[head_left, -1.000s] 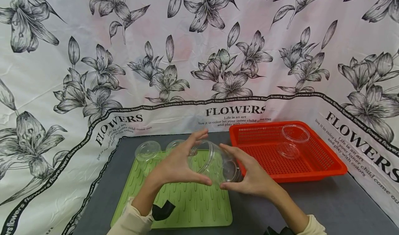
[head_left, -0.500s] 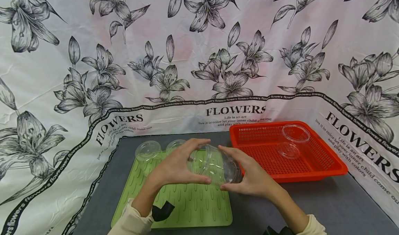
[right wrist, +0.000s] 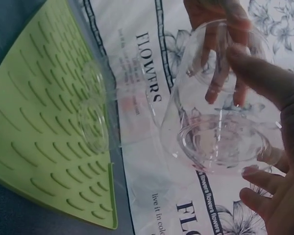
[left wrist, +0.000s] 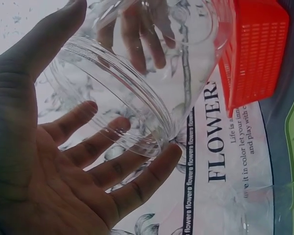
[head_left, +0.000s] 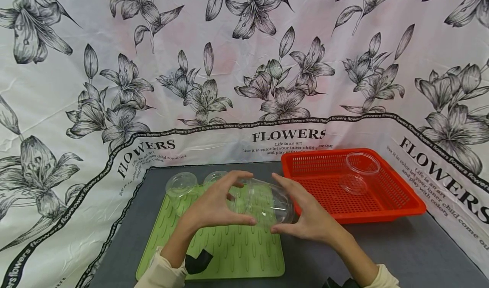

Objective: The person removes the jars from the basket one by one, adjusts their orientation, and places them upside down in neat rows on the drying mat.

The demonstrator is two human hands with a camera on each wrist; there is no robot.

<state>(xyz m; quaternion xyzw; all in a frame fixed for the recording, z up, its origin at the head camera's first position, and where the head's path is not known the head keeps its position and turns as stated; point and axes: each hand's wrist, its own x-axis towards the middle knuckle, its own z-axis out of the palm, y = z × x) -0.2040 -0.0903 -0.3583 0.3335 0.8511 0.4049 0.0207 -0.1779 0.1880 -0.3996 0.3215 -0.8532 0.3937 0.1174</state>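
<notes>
Between my two hands is a clear plastic cup (head_left: 265, 203), lying on its side above the front of the green mat. My left hand (head_left: 215, 205) holds its wide end, thumb on the near side and fingers on the far side. In the left wrist view, fingertips touch the ridged double rim (left wrist: 132, 90). My right hand (head_left: 307, 211) grips around the base end, with thumb and fingers on opposite sides. The right wrist view shows the round base (right wrist: 223, 142) near these fingers.
Two other clear cups (head_left: 181, 184) stand at the back left of the green ridged mat (head_left: 229, 254). A red perforated basket (head_left: 317, 216) sits at the back right, holding a clear cup (head_left: 363, 164). A flower-print curtain (head_left: 214, 143) hangs behind the grey table (head_left: 382, 249).
The cup has turned so its rim faces more sideways to the left. My left fingers have come down slightly and closer around the rim; the right hand has barely moved.
</notes>
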